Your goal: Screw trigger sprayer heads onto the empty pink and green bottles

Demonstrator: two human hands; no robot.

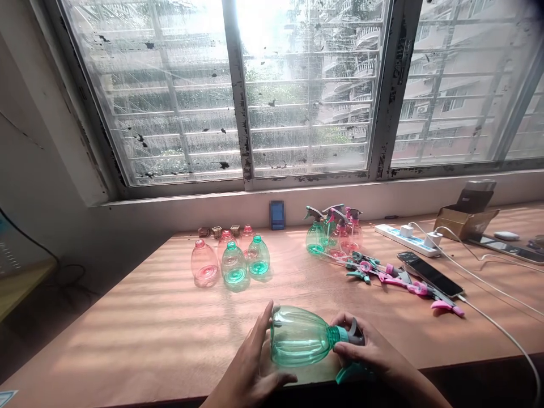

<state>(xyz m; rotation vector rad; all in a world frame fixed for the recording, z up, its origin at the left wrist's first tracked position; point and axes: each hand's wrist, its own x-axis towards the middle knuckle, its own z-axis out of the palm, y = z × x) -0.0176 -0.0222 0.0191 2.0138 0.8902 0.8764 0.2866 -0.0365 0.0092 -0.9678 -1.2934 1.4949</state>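
A clear green spray bottle (300, 337) lies on its side in the air just above the table's front edge. My right hand (365, 345) is closed around its neck and the grey-and-green spray head (353, 335), with the green trigger (351, 372) hanging below. My left hand (255, 351) is at the bottle's base, fingers stretched up and thumb apart below it. Whether the palm presses on the base is hard to see. Beyond stand capless bottles, green (234, 266) and pink (204, 265). To the right lie several loose pink and green spray heads (385, 273).
Several bottles with spray heads (315, 235) stand near the window wall. A phone (431, 275), a white power strip (406, 239) with cables and a cardboard box (461, 221) are on the right. A small blue-screened device (277, 215) leans at the back.
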